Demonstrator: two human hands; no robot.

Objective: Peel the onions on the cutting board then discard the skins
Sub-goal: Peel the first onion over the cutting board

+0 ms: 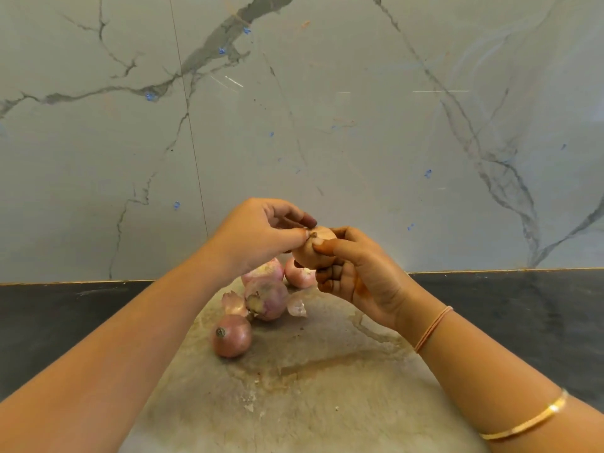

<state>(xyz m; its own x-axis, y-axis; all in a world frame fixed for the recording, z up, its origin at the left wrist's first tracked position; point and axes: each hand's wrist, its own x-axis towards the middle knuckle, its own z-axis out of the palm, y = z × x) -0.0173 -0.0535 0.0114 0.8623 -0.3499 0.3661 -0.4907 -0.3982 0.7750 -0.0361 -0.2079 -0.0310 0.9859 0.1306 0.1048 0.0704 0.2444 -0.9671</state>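
An onion (313, 248) with tan skin is held up above the cutting board (327, 387). My right hand (356, 276) cups it from the right and below, fingers curled round it. My left hand (261, 233) pinches at the onion's top with thumb and fingertips. On the board lie several more onions: a brown-skinned one (231, 335) nearest me, a partly peeled pink one (267, 299), another (263, 271) behind it and one (298, 274) partly hidden under my right hand. Two loose pieces of skin (233, 304) (296, 308) lie beside them.
The round, stained board lies on a dark countertop (65, 315) that runs left and right. A grey marble wall (294, 125) rises right behind the counter. Small crumbs dot the board's near half.
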